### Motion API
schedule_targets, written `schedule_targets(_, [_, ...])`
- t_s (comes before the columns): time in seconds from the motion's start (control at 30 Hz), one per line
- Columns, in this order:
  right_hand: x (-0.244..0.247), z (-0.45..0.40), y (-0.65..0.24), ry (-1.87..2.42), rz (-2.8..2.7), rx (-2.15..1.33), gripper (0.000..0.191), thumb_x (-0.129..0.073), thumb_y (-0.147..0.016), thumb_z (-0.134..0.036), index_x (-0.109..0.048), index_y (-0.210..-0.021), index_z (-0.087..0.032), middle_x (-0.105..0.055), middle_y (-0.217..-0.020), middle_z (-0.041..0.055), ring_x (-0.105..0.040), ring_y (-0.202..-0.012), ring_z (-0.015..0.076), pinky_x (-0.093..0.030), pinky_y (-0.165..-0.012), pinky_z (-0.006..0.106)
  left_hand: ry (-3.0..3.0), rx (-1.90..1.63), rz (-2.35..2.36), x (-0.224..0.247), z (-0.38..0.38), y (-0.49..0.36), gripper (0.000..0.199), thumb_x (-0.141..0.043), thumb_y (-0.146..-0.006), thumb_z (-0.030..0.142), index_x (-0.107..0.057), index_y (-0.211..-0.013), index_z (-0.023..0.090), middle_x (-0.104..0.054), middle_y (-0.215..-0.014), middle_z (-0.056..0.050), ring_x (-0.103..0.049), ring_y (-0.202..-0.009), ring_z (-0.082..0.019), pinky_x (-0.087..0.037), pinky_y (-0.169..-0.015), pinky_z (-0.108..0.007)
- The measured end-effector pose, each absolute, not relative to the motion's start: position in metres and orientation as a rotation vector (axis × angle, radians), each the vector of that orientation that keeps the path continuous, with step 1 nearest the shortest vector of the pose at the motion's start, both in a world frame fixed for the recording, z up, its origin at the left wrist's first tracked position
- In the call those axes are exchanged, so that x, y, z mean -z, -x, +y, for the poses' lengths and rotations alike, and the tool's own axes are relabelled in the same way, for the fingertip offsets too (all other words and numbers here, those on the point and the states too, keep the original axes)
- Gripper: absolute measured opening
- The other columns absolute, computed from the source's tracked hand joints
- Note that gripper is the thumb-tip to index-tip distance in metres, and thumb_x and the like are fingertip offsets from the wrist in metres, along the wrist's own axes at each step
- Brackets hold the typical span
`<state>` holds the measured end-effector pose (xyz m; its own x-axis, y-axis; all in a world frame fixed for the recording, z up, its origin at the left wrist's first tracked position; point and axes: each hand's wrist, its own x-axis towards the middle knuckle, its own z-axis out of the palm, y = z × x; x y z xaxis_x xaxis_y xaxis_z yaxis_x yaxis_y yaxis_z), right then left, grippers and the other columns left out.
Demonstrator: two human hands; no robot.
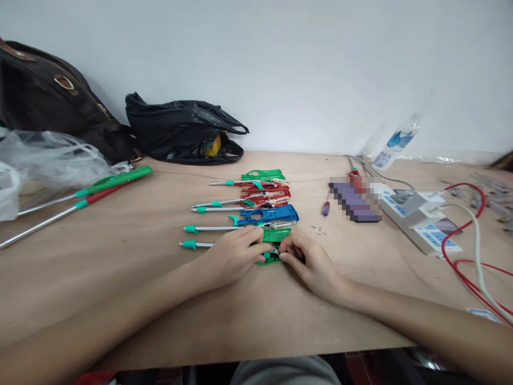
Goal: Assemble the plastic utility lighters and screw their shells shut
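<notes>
My left hand (pixel 234 256) is closed on the nearest green lighter (pixel 269 262), a long-nosed utility lighter with its inner parts exposed. Its metal tube (pixel 206 245), with a teal collar, sticks out to the left under that hand. From the other side my right hand (pixel 316 266) pinches at the lighter's inner parts, fingertips together; what small piece they hold is hidden. Just behind the fingers lies a loose green half-shell (pixel 278 235). Farther back, a blue half-shell (pixel 270 214), red half-shells (pixel 276 191) and a green one (pixel 262 175) lie in a row with metal tubes.
A purple-handled screwdriver (pixel 325 208) and several tiny screws (pixel 319 230) lie right of the lighters. Beyond are a blurred purple object (pixel 355 203), a white power strip (pixel 420 224), red cable (pixel 451 251) and a bottle (pixel 398 141). Whole lighters (pixel 120 179) and bags (pixel 180 131) are left.
</notes>
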<state>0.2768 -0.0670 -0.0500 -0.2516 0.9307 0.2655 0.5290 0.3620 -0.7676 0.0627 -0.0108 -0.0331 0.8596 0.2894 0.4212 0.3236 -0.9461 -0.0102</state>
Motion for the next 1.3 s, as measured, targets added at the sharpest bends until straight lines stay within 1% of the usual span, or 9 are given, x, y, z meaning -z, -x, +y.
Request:
schedule_targets(0.3, [0.05, -0.065, -0.278, 1.238, -1.899, -0.763, 0.009, -0.058, -0.084, -0.012, -0.059, -0.079, -0.019, -0.048, -0.07, -0.0019, -0.043, -0.065, 0.0136, -0.033, -0.059, 0.026, 2.973, 0.688, -0.487, 0.036, -0.011, -0.063, 0.018, -0.044, -0.098, 0.016, -0.062, -0.098, 0.013, -0.055, -0.085, -0.005, -0.051, -0.076, -0.019, -0.042, -0.066, -0.027])
schedule_targets(0.47, [0.053, -0.065, -0.279, 1.197, -1.939, -0.705, 0.013, -0.058, -0.084, -0.011, -0.057, -0.075, -0.019, -0.05, -0.069, -0.0017, -0.045, -0.065, 0.0135, -0.034, -0.059, 0.025, 2.975, 0.67, -0.518, 0.035, -0.013, -0.061, 0.016, -0.048, -0.096, 0.017, -0.063, -0.098, 0.014, -0.055, -0.085, -0.005, -0.051, -0.076, -0.018, -0.042, -0.065, -0.027])
schedule_targets(0.67, [0.051, -0.069, -0.282, 1.053, -2.164, -0.39, 0.012, -0.053, -0.09, -0.013, -0.054, -0.079, -0.018, -0.057, -0.08, 0.0036, -0.053, -0.076, 0.0169, -0.041, -0.064, 0.028, 2.999, 0.672, -0.538, 0.033, -0.015, -0.06, 0.019, -0.048, -0.096, 0.017, -0.066, -0.099, 0.016, -0.057, -0.086, -0.004, -0.052, -0.075, -0.017, -0.041, -0.063, -0.026])
schedule_targets(0.77, [0.05, -0.071, -0.282, 0.958, -2.268, -0.144, 0.012, -0.05, -0.093, -0.014, -0.057, -0.083, -0.016, -0.059, -0.081, 0.0059, -0.053, -0.075, 0.018, -0.044, -0.063, 0.029, 2.977, 0.679, -0.525, 0.033, -0.015, -0.06, 0.021, -0.046, -0.097, 0.018, -0.067, -0.099, 0.018, -0.058, -0.085, -0.004, -0.053, -0.074, -0.016, -0.042, -0.062, -0.025])
schedule_targets(0.9, [0.051, -0.074, -0.281, 0.851, -2.402, 0.292, 0.017, -0.048, -0.094, -0.012, -0.062, -0.085, -0.012, -0.06, -0.079, 0.0081, -0.052, -0.072, 0.0202, -0.042, -0.06, 0.033, 2.905, 0.692, -0.447, 0.034, -0.015, -0.058, 0.026, -0.04, -0.1, 0.018, -0.066, -0.099, 0.016, -0.06, -0.083, -0.004, -0.055, -0.072, -0.015, -0.045, -0.064, -0.025])
schedule_targets(1.0, [0.052, -0.076, -0.282, 0.818, -2.456, 0.442, 0.021, -0.048, -0.093, -0.008, -0.064, -0.08, -0.011, -0.06, -0.079, 0.0084, -0.051, -0.07, 0.0199, -0.039, -0.059, 0.034, 2.832, 0.699, -0.334, 0.035, -0.018, -0.055, 0.026, -0.039, -0.1, 0.015, -0.065, -0.095, 0.014, -0.065, -0.085, -0.006, -0.06, -0.076, -0.016, -0.05, -0.071, -0.028])
schedule_targets(1.2, [0.051, -0.072, -0.283, 0.802, -2.439, 0.412, 0.024, -0.046, -0.094, -0.005, -0.064, -0.08, -0.01, -0.06, -0.077, 0.008, -0.049, -0.071, 0.0187, -0.039, -0.061, 0.032, 2.638, 0.683, -0.223, 0.036, -0.029, -0.054, 0.022, -0.044, -0.094, 0.011, -0.066, -0.1, 0.01, -0.072, -0.096, -0.012, -0.066, -0.083, -0.02, -0.055, -0.075, -0.033])
schedule_targets(1.3, [0.051, -0.069, -0.284, 0.82, -2.396, 0.278, 0.023, -0.045, -0.095, -0.007, -0.062, -0.08, -0.011, -0.06, -0.077, 0.0073, -0.049, -0.07, 0.0178, -0.039, -0.061, 0.031, 2.607, 0.708, -0.203, 0.034, -0.03, -0.054, 0.025, -0.041, -0.094, 0.009, -0.066, -0.096, 0.01, -0.072, -0.093, -0.012, -0.067, -0.083, -0.02, -0.056, -0.075, -0.033])
